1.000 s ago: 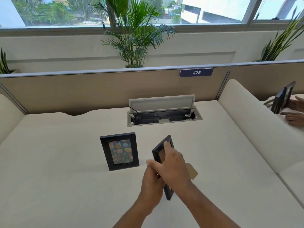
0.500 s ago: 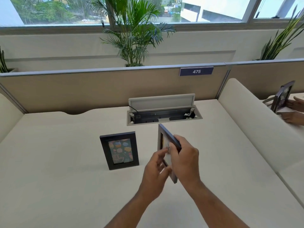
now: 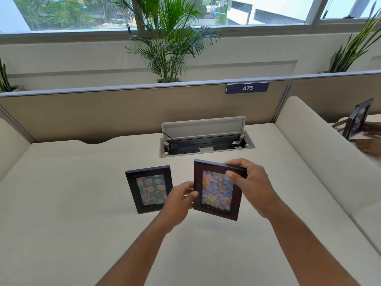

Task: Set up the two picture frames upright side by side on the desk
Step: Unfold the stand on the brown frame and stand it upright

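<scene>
A black picture frame (image 3: 148, 188) with a green card stands upright on the white desk (image 3: 61, 203), left of centre. Just to its right I hold a dark brown picture frame (image 3: 216, 190) with a colourful flower picture, its front turned toward me and slightly tilted. My left hand (image 3: 179, 200) pinches its left edge. My right hand (image 3: 250, 182) grips its top right corner, thumb on the front. Whether its lower edge touches the desk is unclear, and its back stand is hidden.
An open cable box (image 3: 206, 141) with a raised lid is sunk into the desk behind the frames. A beige partition (image 3: 103, 112) closes the back. At the right, past a padded divider (image 3: 321, 162), another person's hands hold a frame (image 3: 356, 120).
The brown frame has been turned from edge-on to face me and moved up and left, closer to the black frame. Both hands shifted their grip on it.
</scene>
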